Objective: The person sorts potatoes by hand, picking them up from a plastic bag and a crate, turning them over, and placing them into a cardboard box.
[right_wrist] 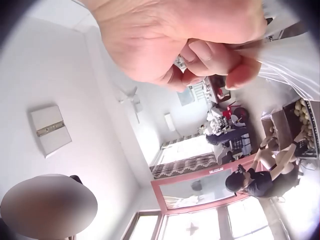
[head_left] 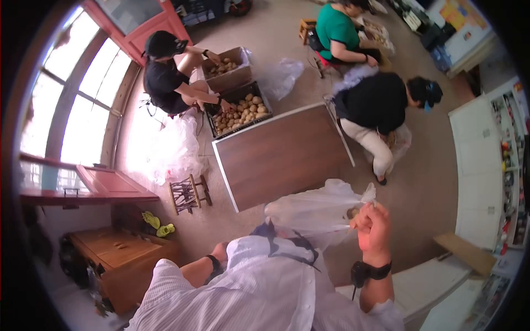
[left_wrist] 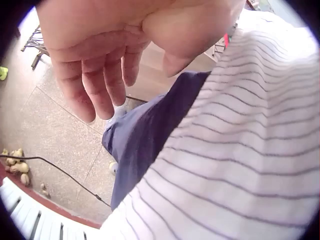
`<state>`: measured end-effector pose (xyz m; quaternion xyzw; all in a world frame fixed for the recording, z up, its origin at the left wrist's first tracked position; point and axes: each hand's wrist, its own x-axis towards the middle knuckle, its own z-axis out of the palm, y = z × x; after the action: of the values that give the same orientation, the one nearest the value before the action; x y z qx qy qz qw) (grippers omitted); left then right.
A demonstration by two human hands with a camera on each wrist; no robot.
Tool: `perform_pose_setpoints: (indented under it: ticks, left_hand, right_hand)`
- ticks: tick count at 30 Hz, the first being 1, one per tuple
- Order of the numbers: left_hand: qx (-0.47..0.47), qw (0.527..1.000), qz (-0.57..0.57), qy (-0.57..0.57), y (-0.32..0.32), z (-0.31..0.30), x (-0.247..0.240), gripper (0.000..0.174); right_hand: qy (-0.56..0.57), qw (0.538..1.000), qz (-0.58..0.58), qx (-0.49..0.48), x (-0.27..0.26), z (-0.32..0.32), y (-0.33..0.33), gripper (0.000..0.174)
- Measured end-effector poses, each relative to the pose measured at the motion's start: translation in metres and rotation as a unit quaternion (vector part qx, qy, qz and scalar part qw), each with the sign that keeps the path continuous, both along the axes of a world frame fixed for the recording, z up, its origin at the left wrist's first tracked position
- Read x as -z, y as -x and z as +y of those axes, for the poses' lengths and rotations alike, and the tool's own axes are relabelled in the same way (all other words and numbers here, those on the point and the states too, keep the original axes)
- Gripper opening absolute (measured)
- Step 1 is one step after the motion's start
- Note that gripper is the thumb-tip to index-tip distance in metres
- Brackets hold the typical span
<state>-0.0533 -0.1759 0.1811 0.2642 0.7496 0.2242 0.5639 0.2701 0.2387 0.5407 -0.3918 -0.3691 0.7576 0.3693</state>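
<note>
In the head view my right hand [head_left: 373, 227] grips the gathered top of a translucent plastic bag [head_left: 312, 207], held out in front of me at the near side of the table. A brownish patch shows through the bag near my fingers; what it is stays unclear. The right wrist view has the curled fingers of that hand above, with the bag's stretched plastic [right_wrist: 295, 62] running off to the right. My left hand [head_left: 220, 252] hangs low by my side, partly behind my striped shirt. Seen from the left wrist, its fingers [left_wrist: 91, 90] dangle loosely with nothing in them.
A brown-topped table [head_left: 281, 151] stands ahead. Beyond it are a black crate [head_left: 269, 115] of potatoes and a cardboard box [head_left: 226, 81], where a seated person [head_left: 165, 74] reaches in. Two more people sit at the right. A small stool [head_left: 189, 194] and wooden cabinet [head_left: 116, 248] are left.
</note>
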Motion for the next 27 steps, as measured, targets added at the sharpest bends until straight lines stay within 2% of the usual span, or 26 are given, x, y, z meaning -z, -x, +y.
perform_pose_setpoints:
  ticks: [1, 2, 3, 4, 5, 6, 9, 14, 16, 18, 19, 20, 21, 23, 27]
  left_hand:
    - [0.095, 0.992, 0.081, -0.015, 0.012, -0.009, 0.02, 0.04]
    - [0.189, 0.968, 0.162, -0.024, 0.013, -0.009, 0.012, 0.041]
    - [0.142, 0.982, 0.115, 0.039, 0.021, -0.006, 0.003, 0.039]
    - [0.132, 0.984, 0.116, 0.034, 0.024, -0.003, -0.015, 0.039]
    - [-0.016, 0.996, 0.034, 0.084, 0.027, 0.002, -0.027, 0.039]
    - [-0.163, 0.976, -0.054, 0.132, 0.028, 0.005, -0.037, 0.039]
    - [-0.247, 0.951, -0.072, 0.171, 0.031, 0.003, -0.042, 0.042]
    - [-0.314, 0.936, -0.059, 0.148, 0.011, -0.016, -0.07, 0.04]
    - [-0.347, 0.926, -0.051, 0.142, -0.006, -0.028, -0.069, 0.038]
    - [-0.472, 0.861, -0.139, 0.127, -0.027, -0.042, -0.055, 0.03]
    - [-0.393, 0.91, -0.093, 0.096, -0.034, -0.041, -0.074, 0.024]
    - [-0.407, 0.904, -0.082, 0.1, -0.042, -0.038, -0.09, 0.024]
    - [-0.503, 0.847, -0.164, 0.053, -0.05, -0.029, -0.11, 0.025]
    - [-0.656, 0.684, -0.313, -0.066, -0.055, -0.008, -0.131, 0.027]
    - [-0.669, 0.685, -0.279, -0.076, -0.069, 0.008, -0.128, 0.027]
  right_hand:
    - [-0.012, 1.0, -0.003, -0.016, -0.007, 0.005, 0.015, 0.03]
    - [-0.009, 1.0, -0.013, -0.019, -0.012, 0.005, 0.027, 0.028]
    - [-0.003, 1.0, -0.021, -0.017, -0.017, 0.003, 0.038, 0.026]
    - [-0.009, 0.999, -0.02, -0.026, -0.018, 0.002, 0.049, 0.026]
    - [-0.003, 0.999, -0.031, -0.043, -0.014, 0.003, 0.061, 0.023]
    - [0.005, 0.997, -0.044, -0.061, -0.011, 0.006, 0.072, 0.02]
    - [0.023, 0.988, -0.099, -0.117, 0.001, 0.008, 0.113, 0.017]
    - [0.062, 0.981, -0.077, -0.165, 0.04, 0.041, 0.173, 0.014]
    - [0.119, 0.983, -0.055, -0.131, 0.055, 0.058, 0.201, 0.013]
    - [0.144, 0.977, -0.035, -0.153, 0.084, 0.074, 0.225, 0.014]
    - [0.162, 0.972, -0.015, -0.169, 0.094, 0.077, 0.242, 0.013]
    - [0.181, 0.966, 0.009, -0.185, 0.103, 0.078, 0.258, 0.011]
    - [0.207, 0.96, 0.031, -0.187, 0.113, 0.084, 0.271, 0.01]
    - [0.209, 0.954, 0.035, -0.214, 0.117, 0.091, 0.302, 0.011]
    - [0.234, 0.94, 0.034, -0.247, 0.146, 0.109, 0.338, 0.009]
